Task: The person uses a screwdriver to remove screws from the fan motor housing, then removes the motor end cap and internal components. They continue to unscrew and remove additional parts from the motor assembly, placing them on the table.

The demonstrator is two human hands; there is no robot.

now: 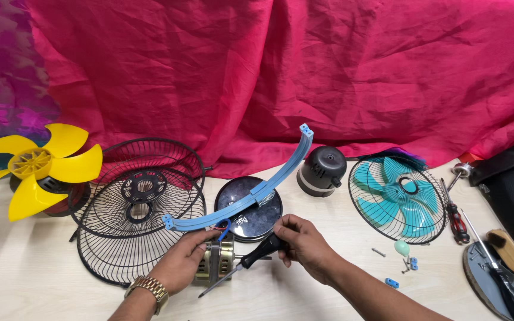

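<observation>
Now right hand (304, 241) fingers clamped on screwdriver (242, 265), tip pointing lower-left, axis diagonal.

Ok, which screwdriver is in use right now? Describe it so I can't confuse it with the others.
Start from the round black base at the table's middle. Just in front, the right hand grips a black-handled screwdriver, tip angled down-left toward the motor under the left hand. The red-and-black screwdriver lies untouched far right.
</observation>
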